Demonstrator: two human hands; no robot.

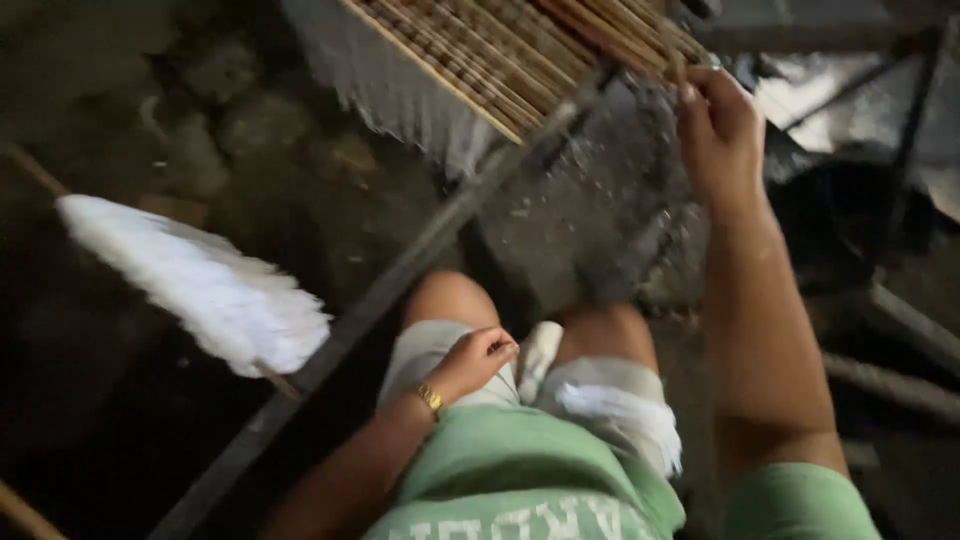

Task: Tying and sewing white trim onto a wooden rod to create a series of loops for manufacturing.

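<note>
Head view. The right hand is raised to the near edge of a mat of thin brown sticks that lies on a frame at the top of the picture. Its fingers are pressed together around the end of one stick, pinching it at the mat's right corner. The left hand rests on the lap, fingers curled shut; whether it holds anything cannot be told.

To work this step well, keep the pinch close to the stick's end and keep it parallel to its neighbours, so that it does not cross them.

The sticks' long axis runs from the upper left to the lower right of the picture. A white fringe hangs from the mat's left edge. A white feathery bundle on a rod lies well apart, to the left.
</note>
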